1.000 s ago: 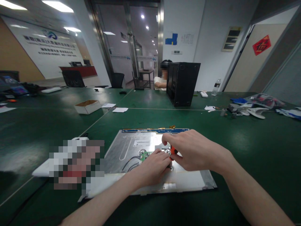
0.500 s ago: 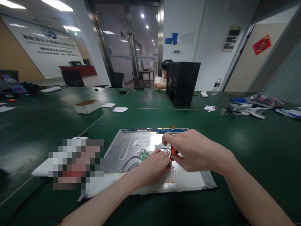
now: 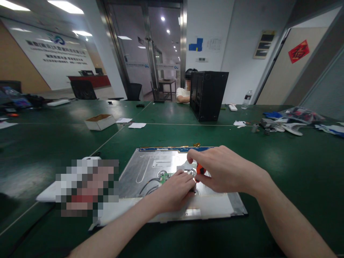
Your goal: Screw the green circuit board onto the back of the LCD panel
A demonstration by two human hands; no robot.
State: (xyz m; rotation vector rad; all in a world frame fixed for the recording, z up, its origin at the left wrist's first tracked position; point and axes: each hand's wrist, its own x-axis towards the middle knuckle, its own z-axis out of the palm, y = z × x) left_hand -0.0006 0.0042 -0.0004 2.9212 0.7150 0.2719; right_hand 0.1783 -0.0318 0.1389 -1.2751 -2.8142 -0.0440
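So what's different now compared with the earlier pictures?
The right hand and the orange-and-black tool in its grip have shifted slightly right and up in the picture. No new grasp or release shows. The left hand, low over the metal panel, stays put, as does the panel.

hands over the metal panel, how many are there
2: the left hand, low over the middle of the metal panel, and the right hand, just right of it, gripping an orange and black tool. The pixelated patch at left could hide more.
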